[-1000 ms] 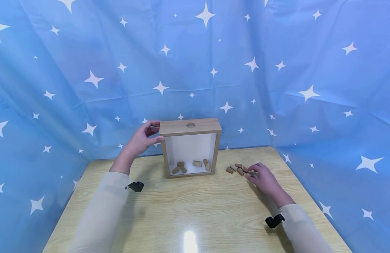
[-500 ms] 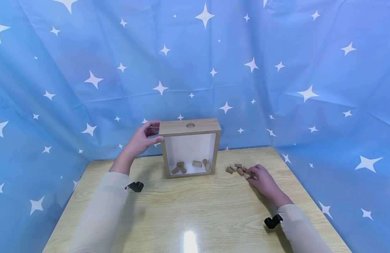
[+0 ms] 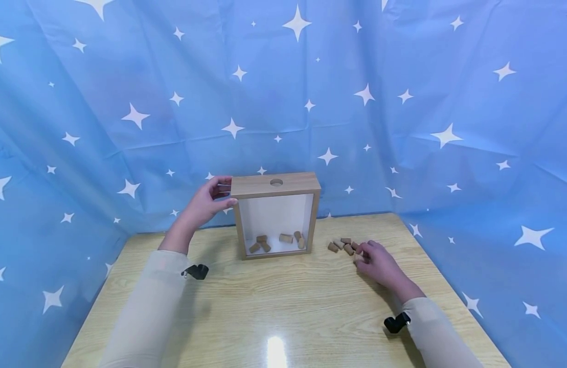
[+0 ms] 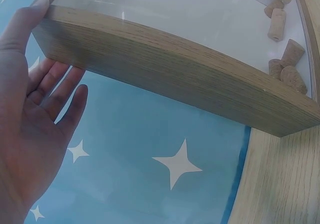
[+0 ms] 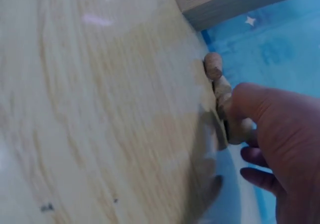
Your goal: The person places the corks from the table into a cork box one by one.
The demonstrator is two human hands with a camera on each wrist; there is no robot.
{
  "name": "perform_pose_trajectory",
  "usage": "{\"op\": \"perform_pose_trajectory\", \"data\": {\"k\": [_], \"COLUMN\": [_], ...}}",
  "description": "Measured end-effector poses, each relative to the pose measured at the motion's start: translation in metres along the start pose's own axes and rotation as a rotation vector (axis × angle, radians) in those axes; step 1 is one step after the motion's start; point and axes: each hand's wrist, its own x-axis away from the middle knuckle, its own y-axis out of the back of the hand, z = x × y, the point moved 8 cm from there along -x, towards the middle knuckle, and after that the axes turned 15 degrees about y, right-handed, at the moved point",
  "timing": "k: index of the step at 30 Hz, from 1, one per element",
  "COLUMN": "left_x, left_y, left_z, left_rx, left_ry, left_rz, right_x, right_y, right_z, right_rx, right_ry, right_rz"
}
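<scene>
A wooden box [image 3: 275, 191] with a clear front and a round hole in its top stands upright near the table's back edge. Several corks [image 3: 286, 238] lie on its floor. My left hand [image 3: 203, 205] grips the upper left corner, thumb on the front edge and fingers behind. In the left wrist view, the thumb [image 4: 31, 18] lies on the frame. To the right of the box, my right hand [image 3: 381, 266] pinches a cork [image 3: 358, 258] between thumb and fingers, beside a small group of loose corks [image 3: 339, 244]. The right wrist view shows that cork [image 5: 239, 130] partly hidden by the thumb.
The light wooden table [image 3: 265, 306] runs under everything, with a bright reflection near its front. A blue curtain [image 3: 283, 102] with white stars hangs close behind the table and along both sides. Each sleeve bears a small black wrist camera [image 3: 397, 323].
My right hand has closed its thumb and fingers on the nearest cork and drawn it slightly toward me, away from the group. The left hand and the box stay in place.
</scene>
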Motion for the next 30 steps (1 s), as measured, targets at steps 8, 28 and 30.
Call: {"op": "perform_pose_trajectory", "data": {"k": [8, 28, 30], "left_x": [0.001, 0.0, 0.0], "left_y": [0.001, -0.001, -0.001], "left_z": [-0.001, 0.0, 0.0], "left_rx": [-0.006, -0.013, -0.011], "left_ry": [0.002, -0.004, -0.004], "left_rz": [-0.01, -0.011, -0.013], "right_x": [-0.008, -0.048, -0.052], "right_y": [0.014, 0.046, 0.049], "right_z": [0.009, 0.058, 0.063], "right_rx": [-0.027, -0.122, -0.133], "right_ry": [0.031, 0.096, 0.094], "right_rz": [-0.087, -0.127, -0.126]}}
